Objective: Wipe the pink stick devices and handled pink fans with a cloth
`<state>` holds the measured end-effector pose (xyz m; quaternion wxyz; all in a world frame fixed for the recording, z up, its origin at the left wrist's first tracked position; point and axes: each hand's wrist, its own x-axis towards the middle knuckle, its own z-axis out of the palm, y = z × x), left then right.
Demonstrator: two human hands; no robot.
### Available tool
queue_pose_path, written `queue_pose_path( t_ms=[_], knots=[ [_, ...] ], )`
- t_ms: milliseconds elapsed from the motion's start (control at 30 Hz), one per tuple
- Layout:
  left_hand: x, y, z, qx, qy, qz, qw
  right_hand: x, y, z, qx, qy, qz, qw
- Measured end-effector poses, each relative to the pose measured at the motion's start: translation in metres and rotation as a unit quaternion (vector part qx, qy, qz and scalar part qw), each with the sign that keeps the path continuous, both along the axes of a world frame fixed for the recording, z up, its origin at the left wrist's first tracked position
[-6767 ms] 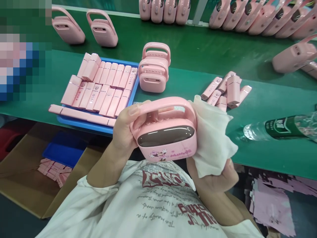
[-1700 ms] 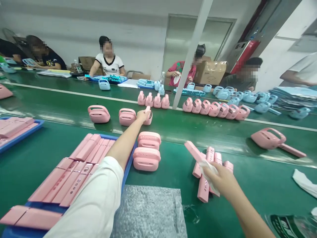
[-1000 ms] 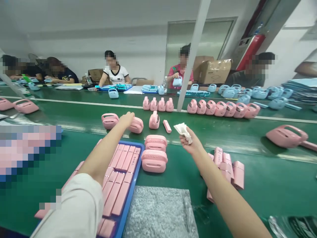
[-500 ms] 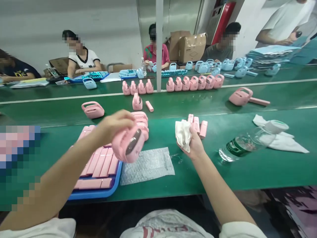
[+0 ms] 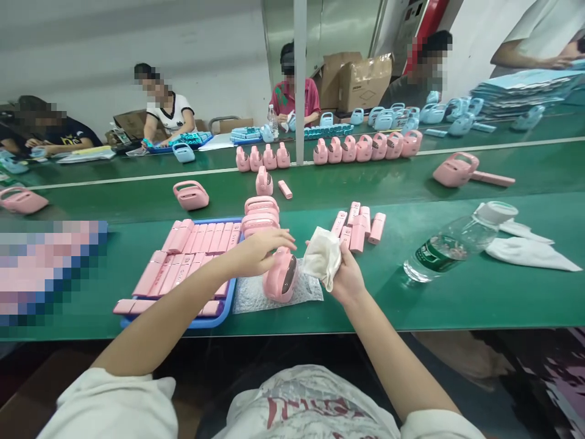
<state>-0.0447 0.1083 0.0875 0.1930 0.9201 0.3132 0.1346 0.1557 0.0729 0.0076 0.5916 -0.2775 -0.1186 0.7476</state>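
Observation:
A pink handled device with a dark oval window stands upright on a sheet of bubble wrap. My left hand is over the top of its handle, fingers stretched out and not wrapped round it. Whether the fingertips touch the handle I cannot tell. In my right hand is a crumpled white cloth, held just right of the device. Behind the left hand, several more pink handled devices stand in a row. Several small pink bars lie beyond the right hand.
A blue tray of pink bars is at left. A water bottle leans beside white cloths at right. Pink devices line the green belt. Several co-workers sit across, with blue devices.
My left hand has set the pink device down on the bubble wrap and loosened its fingers. The right hand with the cloth has come closer to it. The view has shifted.

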Motion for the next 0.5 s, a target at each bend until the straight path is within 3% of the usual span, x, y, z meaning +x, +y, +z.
queue_pose_path(
  t_ms=[133,300,433,500],
  knots=[
    [0.031,-0.018,0.009,-0.081,-0.026,0.115,0.990,-0.008,-0.005,0.005,0.039,0.011,0.041,0.998],
    [0.058,-0.021,-0.004,-0.154,-0.171,0.134,0.964,-0.011,-0.015,-0.006,0.086,0.051,0.000,0.995],
    [0.065,-0.029,0.001,-0.147,-0.162,0.144,0.965,-0.003,-0.027,-0.007,0.102,-0.006,-0.003,0.995],
    [0.062,-0.037,0.004,-0.144,-0.153,0.145,0.967,0.019,-0.031,0.002,0.071,-0.067,-0.040,0.994]
  ],
)
